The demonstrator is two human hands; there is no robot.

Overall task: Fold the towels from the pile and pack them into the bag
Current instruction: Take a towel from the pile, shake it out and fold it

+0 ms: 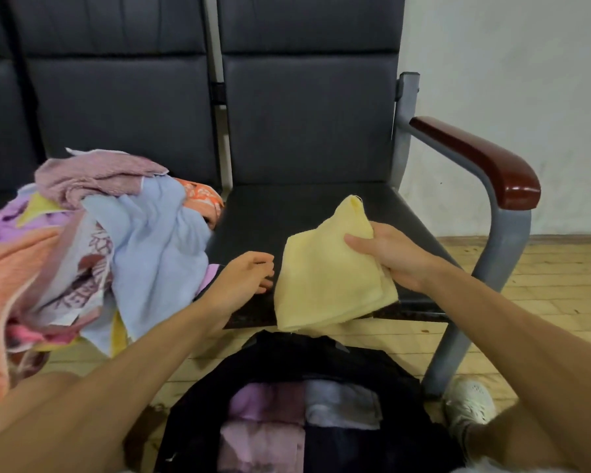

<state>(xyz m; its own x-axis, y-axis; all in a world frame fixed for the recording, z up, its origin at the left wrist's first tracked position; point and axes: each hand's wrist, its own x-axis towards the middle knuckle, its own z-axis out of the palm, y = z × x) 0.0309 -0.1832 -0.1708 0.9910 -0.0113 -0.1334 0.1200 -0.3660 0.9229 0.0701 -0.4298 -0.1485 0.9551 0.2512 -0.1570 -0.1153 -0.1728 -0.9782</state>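
Note:
My right hand [388,256] grips a folded pale yellow towel [325,278] by its right edge, holding it just above the front of the dark seat [270,213]. My left hand [248,276] hovers over the seat to the left of the towel, fingers loosely curled and holding nothing. A pile of towels [93,240] in pink, blue, orange and purple lies on the left seat. Below me on the floor stands an open black bag [198,414] with folded purple and grey towels [301,425] inside.
The seats belong to a row of dark padded chairs with a grey metal frame and a red-brown armrest [485,158] at the right. A wooden floor [560,288] lies beneath. My white shoe [469,402] stands right of the bag.

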